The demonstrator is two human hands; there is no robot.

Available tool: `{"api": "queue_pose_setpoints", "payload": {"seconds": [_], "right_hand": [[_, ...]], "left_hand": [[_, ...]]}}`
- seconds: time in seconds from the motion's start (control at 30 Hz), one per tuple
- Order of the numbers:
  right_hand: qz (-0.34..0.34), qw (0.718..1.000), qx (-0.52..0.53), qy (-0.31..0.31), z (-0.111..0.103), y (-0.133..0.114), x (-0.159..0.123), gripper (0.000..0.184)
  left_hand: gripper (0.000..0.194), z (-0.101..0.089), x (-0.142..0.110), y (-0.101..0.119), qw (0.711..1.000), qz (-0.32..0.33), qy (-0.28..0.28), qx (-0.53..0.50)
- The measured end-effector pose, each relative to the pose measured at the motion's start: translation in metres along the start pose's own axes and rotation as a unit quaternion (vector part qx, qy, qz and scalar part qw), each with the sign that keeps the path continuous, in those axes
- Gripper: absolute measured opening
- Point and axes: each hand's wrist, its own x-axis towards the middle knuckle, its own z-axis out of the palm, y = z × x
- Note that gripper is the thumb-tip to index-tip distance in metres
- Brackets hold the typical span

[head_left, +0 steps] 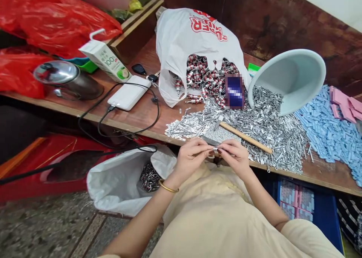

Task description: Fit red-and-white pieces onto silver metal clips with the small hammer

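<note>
My left hand (192, 155) and my right hand (235, 156) meet at the table's front edge, fingers pinched together on a small silver metal piece (215, 150) between them. A gold bangle sits on my left wrist. Just beyond my hands lies a heap of small silver metal parts (263, 118) on the wooden table (141, 114). A small hammer (243, 135) with a wooden handle rests on that heap. A white plastic bag (195, 35) behind holds red-and-silver parts.
A tipped pale blue bowl (291, 79) lies at the right, beside blue cards (325, 129) and pink cards (346, 105). A power bank (128, 94) with cable, keys, a drink carton (106, 60) and a steel kettle (63, 79) stand left. A white bag (124, 182) of parts sits on the floor.
</note>
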Motion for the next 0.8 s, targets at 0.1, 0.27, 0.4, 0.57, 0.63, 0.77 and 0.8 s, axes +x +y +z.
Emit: {"api": "queue_pose_setpoints", "payload": {"seconds": [0.1,0.27,0.4,0.57,0.63,0.77,0.8], "right_hand": [[0.049,0.998,0.03,0.041,0.006,0.005,-0.007,0.019],[0.089,0.993,0.053,-0.05,-0.008,0.027,0.003,0.023],[0.087,0.988,-0.116,0.046,-0.061,0.058,0.029,0.019],[0.051,0.953,-0.296,-0.045,-0.086,0.092,0.058,0.017],[0.039,0.942,-0.323,-0.079,-0.077,0.099,0.065,0.019],[0.029,0.923,-0.369,-0.102,-0.064,0.105,0.068,0.022],[0.025,0.921,-0.374,-0.104,-0.065,0.106,0.067,0.022]], "left_hand": [[0.013,0.022,-0.006,0.007,0.994,-0.064,0.073,-0.045],[0.014,0.03,-0.011,0.001,0.988,-0.119,0.085,-0.048],[0.027,0.002,-0.014,-0.03,0.971,-0.218,0.071,-0.069],[0.047,-0.025,-0.013,-0.066,0.937,-0.331,0.077,-0.077],[0.049,-0.027,-0.01,-0.069,0.932,-0.345,0.058,-0.092],[0.047,-0.028,-0.005,-0.064,0.923,-0.368,0.024,-0.106],[0.046,-0.029,-0.003,-0.063,0.921,-0.374,0.017,-0.11]]}}
